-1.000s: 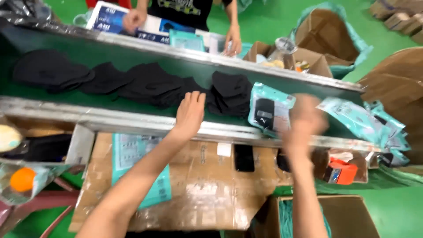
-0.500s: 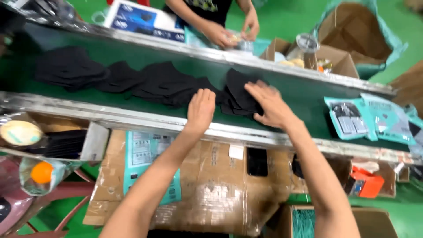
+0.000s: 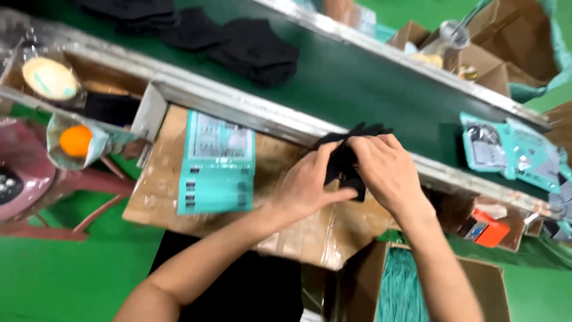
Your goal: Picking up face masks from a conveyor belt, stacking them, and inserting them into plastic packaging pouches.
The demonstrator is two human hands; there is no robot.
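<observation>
Both my hands grip one black folded garment [image 3: 345, 158] over the near metal edge of the green conveyor belt [image 3: 357, 83]. My left hand [image 3: 307, 185] holds its lower left side, thumb pressed against it. My right hand [image 3: 387, 170] covers its right side from above. Several more black garments [image 3: 256, 53] lie in a pile farther left on the belt. A stack of teal flat packaging bags [image 3: 217, 161] lies on the cardboard sheet [image 3: 161, 185] left of my hands.
Filled teal bags [image 3: 512, 146] lie on the belt at the right. An open box of teal bags [image 3: 405, 286] sits below my right arm. A tape roll [image 3: 50, 77], an orange ball [image 3: 75, 140] and a pink stool [image 3: 24, 173] are at the left. Another person's hand [image 3: 339, 7] works across the belt.
My hands left the belt's pile and drew one black garment toward me to the belt's near edge. The camera view swung right, so the pile now sits upper left.
</observation>
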